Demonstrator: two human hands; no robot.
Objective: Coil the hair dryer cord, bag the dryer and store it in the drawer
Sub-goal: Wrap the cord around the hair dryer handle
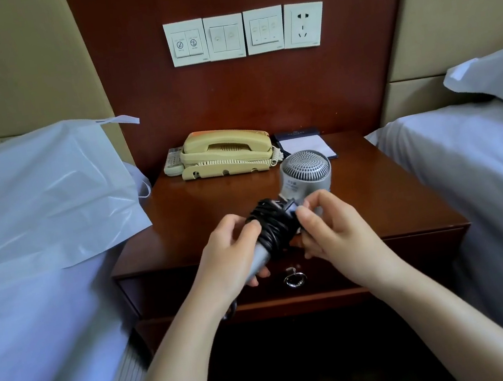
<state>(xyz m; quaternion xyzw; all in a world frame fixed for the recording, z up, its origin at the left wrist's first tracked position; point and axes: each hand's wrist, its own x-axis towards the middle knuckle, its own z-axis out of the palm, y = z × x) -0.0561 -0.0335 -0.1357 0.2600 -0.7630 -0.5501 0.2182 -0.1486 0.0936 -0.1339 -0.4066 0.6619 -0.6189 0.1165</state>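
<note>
One hair dryer (pixel 304 176) slants handle near-left, head far-right; the left hand (pixel 230 253) wraps fingers round the handle, and the right hand (pixel 335 232) pinches its one coiled cord (pixel 273 227).

Reading as a twin hotel room. Two beds in plain white linen, left (pixel 35 317) and right (pixel 483 174), are flanking one shared nightstand (pixel 182 216). Padded headboards (pixel 9 62) are running behind both, with a dark wood panel (pixel 246 94) rising between them. The panel is carrying three switch plates (pixel 224 37) and a socket (pixel 303 24) in a row; the leftmost plate is showing two icon buttons, lettering too small to read. A cream corded phone (pixel 227 151), a remote (pixel 173 162) and a notepad (pixel 305 147) are sitting at the nightstand's back. A drawer (pixel 382 259) with a ring pull (pixel 294 279) is facing front.
</note>
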